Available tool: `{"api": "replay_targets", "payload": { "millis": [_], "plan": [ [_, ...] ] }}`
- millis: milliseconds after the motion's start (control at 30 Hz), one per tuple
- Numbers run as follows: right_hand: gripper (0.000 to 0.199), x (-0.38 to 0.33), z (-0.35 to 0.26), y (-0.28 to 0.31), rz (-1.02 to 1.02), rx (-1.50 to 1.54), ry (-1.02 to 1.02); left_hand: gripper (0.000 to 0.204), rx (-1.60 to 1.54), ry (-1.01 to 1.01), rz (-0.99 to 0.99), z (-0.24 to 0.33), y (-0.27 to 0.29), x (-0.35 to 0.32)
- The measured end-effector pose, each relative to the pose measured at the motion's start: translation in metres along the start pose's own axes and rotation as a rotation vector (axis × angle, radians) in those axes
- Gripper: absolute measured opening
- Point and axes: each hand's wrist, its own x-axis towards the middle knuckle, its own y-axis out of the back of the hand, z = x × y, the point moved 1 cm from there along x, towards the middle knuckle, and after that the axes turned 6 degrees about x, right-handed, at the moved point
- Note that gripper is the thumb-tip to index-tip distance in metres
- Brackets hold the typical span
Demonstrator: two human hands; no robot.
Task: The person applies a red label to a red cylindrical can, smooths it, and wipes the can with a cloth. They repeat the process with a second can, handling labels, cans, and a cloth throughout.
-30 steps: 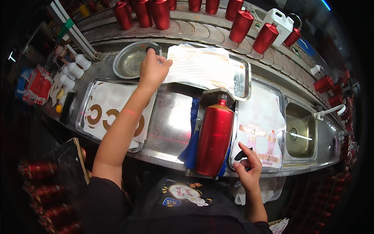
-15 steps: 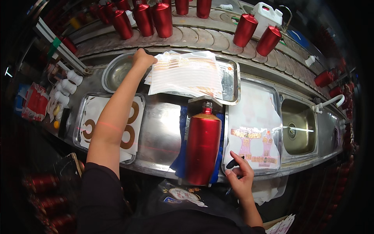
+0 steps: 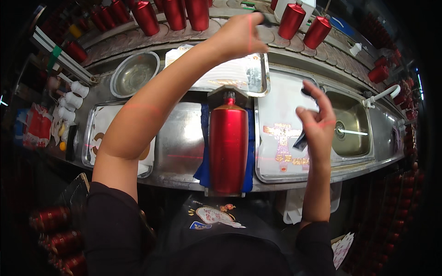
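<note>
A tall red metallic bottle lies with its neck away from me in a holder lined with blue cloth. My left hand, a black cover on one fingertip, reaches over the far belt near the standing red bottles. Its thumb and finger are apart, with nothing seen between them. Over the right tray is my right hand, blurred, thumb and a black-tipped finger apart. A small dark flat piece sticks out from its palm; its lower fingers are hidden. Gold-and-pink decal sheets lie in that tray.
A metal bowl and a tray of white striped sheets stand along the back. The left tray holds brown ring shapes. At right are a sink and white faucet. White spools stand far left.
My left hand has left the bowl and sheets, swinging right and farther away over the belt. My right hand has risen from the right tray's near edge. The whole view has shifted slightly.
</note>
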Motion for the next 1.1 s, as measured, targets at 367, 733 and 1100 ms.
{"api": "replay_targets", "payload": {
  "millis": [367, 733, 1100],
  "plan": [
    [0.017, -0.035, -0.028, 0.022, -0.444, 0.185, -0.431, 0.035, -0.361, 0.09, -0.018, 0.107, -0.016, -0.134],
    [0.014, -0.129, -0.001, -0.02, -0.561, -0.07, -0.37, 0.062, -0.721, 0.672, 0.33, 0.121, -0.056, -0.317],
    [0.01, -0.153, 0.006, -0.034, -0.413, -0.086, -0.377, 0.041, -0.852, 0.635, 0.501, 0.104, -0.083, -0.339]
  ]
}}
